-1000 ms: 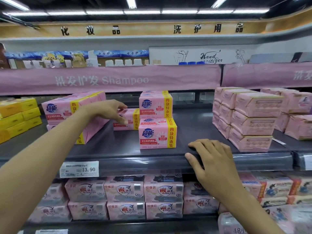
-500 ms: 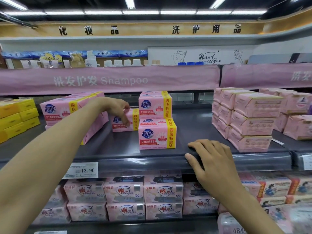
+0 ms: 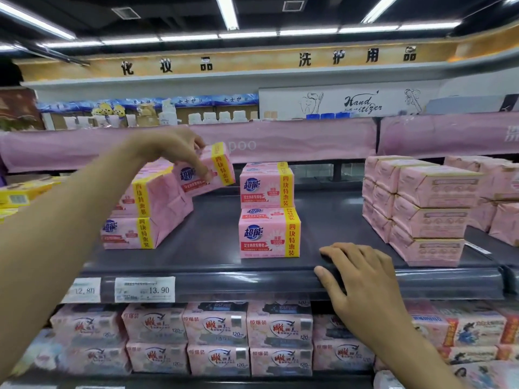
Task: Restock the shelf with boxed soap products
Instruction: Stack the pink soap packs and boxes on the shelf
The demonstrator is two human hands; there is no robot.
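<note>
My left hand [image 3: 171, 150] grips a pink soap box [image 3: 216, 171] with a yellow band, held tilted in the air above the dark shelf [image 3: 213, 248], between the left stack [image 3: 143, 214] and the middle stack [image 3: 268, 209] of the same boxes. The left stack is two boxes high and runs back in a row. In the middle stack one box sits on another, the lower one further forward. My right hand [image 3: 362, 279] lies flat on the shelf's front lip, fingers spread, holding nothing.
Plain pink wrapped packs [image 3: 429, 211] are piled three high at the right of the shelf. Yellow boxes [image 3: 19, 195] sit at the far left. Price tags [image 3: 144, 289] hang on the lip. The shelf below is packed with pink soap packs [image 3: 216, 327]. A pink banner [image 3: 295, 138] spans overhead.
My left hand has closed on the box that lay behind the middle stack and lifted it up and to the left, tilting it. My right hand has stayed on the lip.
</note>
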